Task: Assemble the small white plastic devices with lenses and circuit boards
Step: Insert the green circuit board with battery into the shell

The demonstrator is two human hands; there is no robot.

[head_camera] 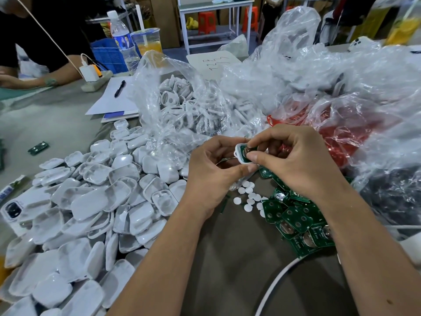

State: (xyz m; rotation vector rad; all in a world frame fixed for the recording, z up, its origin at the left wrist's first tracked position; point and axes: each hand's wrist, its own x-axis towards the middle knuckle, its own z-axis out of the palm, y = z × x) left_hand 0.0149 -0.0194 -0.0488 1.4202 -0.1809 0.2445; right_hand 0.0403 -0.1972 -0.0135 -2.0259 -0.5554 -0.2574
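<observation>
My left hand (211, 169) grips a small white plastic shell (239, 151) from its left side. A green circuit board with a round metal cell sits inside the shell. My right hand (293, 160) pinches that board from the right, thumb and forefinger on it. Below my hands lie several small white round lenses (247, 195) on the brown cloth. To their right is a heap of green circuit boards (296, 222). A big pile of white plastic covers (91, 201) spreads over the left of the table.
A clear bag of white ring-shaped shells (182, 103) stands behind my hands. Crumpled clear and red bags (341, 124) fill the right. A phone (13, 210) lies at the left edge, paper and a pen (119, 88) farther back. Another person's arm (34, 78) rests at far left.
</observation>
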